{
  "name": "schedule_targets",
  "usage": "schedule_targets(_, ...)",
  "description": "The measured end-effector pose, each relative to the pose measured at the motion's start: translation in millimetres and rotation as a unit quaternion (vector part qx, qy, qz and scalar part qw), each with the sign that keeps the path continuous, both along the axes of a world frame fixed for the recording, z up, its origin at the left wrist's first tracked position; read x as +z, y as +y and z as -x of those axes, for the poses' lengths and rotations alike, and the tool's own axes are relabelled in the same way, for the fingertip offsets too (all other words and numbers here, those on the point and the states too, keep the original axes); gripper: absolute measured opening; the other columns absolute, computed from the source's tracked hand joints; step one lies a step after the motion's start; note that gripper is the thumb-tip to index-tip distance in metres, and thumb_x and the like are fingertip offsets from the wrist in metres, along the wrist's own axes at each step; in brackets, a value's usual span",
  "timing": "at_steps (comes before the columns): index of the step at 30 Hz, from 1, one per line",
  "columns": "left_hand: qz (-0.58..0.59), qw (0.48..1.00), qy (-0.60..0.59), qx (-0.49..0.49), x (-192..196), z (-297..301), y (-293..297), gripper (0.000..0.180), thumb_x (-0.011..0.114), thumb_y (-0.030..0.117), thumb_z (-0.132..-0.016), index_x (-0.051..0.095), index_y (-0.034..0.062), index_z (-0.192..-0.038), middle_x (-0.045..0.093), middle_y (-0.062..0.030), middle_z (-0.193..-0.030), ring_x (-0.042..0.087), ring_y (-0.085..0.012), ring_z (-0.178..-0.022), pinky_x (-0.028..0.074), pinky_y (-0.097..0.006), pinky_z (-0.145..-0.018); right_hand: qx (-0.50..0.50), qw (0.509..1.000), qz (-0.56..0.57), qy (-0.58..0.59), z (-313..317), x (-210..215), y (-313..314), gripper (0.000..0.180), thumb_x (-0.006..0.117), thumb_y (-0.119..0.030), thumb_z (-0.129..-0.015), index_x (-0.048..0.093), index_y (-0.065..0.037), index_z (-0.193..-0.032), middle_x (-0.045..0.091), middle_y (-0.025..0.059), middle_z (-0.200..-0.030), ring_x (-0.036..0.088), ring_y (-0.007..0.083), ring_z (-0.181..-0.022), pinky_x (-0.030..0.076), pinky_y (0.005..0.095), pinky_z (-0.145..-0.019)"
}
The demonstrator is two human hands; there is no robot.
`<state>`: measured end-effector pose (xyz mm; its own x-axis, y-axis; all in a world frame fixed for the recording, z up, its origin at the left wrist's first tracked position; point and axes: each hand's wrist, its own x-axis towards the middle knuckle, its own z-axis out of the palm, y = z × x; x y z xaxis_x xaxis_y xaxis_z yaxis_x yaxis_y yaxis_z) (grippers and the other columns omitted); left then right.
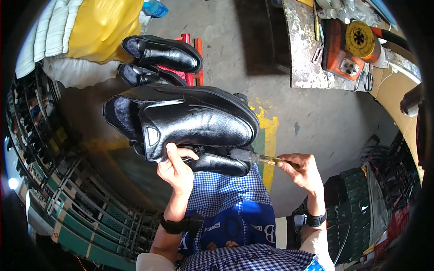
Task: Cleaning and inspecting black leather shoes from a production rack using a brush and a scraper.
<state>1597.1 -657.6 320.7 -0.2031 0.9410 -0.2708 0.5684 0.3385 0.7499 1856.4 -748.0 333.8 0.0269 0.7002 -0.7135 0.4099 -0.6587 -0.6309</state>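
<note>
My left hand [175, 171] is closed on the near side of a glossy black slip-on shoe [203, 117], its thumb pressed on the leather below a small side patch. Grey fuzzy lining shows in the shoe's opening, and its toe points right. Just below it sits a second black shoe [221, 163], partly hidden by the first and by my fingers. Between the fingers of my right hand [300, 171] is the handle of a brush [253, 156]. The brush's grey bristles lie by the toe of the lower shoe; whether they touch it I cannot tell.
Two more black shoes [172, 54] rest beyond on a red stand [198, 54]. A worn workbench [302, 63] at the far right bears an orange machine [343, 58] and scissors [369, 82]. Metal racks [104, 212] stand left; yellow cloth [104, 27] lies far left.
</note>
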Motion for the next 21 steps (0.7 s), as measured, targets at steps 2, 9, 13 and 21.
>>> schedule_targets(2,-0.001,1.000,-0.007,-0.007,-1.8,-0.8,-5.5,0.044,0.035,0.021,-0.093,0.050,0.0010,-0.057,0.055,-0.0045,-0.046,0.044,-0.0078,-0.043,0.035,-0.021,-0.053,0.027,0.999,0.003,0.020,12.2,-3.3,5.3,0.020,0.066,-0.019,-0.074,0.066,-0.002,-0.082,0.063,0.0138,-0.072,0.062,0.0196,-0.057,0.047,0.0267,-0.051)
schedule_targets(9,-0.011,0.999,-0.031,0.011,-2.1,0.4,-7.0,0.043,0.035,0.019,-0.093,0.050,0.0007,-0.058,0.054,-0.0041,-0.045,0.044,-0.0081,-0.044,0.035,-0.021,-0.054,-0.006,0.997,0.014,0.079,-3.8,-11.5,-6.7,0.018,0.066,-0.016,-0.074,0.065,-0.001,-0.084,0.061,0.0112,-0.064,0.055,0.0138,-0.050,0.042,0.0249,-0.046)
schedule_targets(13,-0.006,1.000,-0.023,-0.019,-4.0,-1.6,-10.7,0.043,0.035,0.018,-0.093,0.051,0.0006,-0.058,0.054,-0.0043,-0.045,0.044,-0.0080,-0.044,0.035,-0.021,-0.055,0.004,0.998,-0.006,0.067,16.1,-10.4,10.8,0.019,0.066,-0.016,-0.074,0.065,0.000,-0.084,0.062,0.0121,-0.068,0.058,0.0166,-0.055,0.045,0.0269,-0.050)
schedule_targets(21,-0.001,0.999,-0.048,0.012,-2.2,-3.0,-1.8,0.041,0.036,0.021,-0.093,0.049,0.0021,-0.060,0.054,-0.0048,-0.045,0.044,-0.0078,-0.045,0.035,-0.022,-0.055,-0.191,0.975,0.060,0.099,-71.6,-40.2,-48.2,0.013,0.065,-0.012,-0.075,0.064,0.000,-0.079,0.059,0.0027,-0.065,0.049,0.0077,-0.056,0.039,0.0227,-0.050)
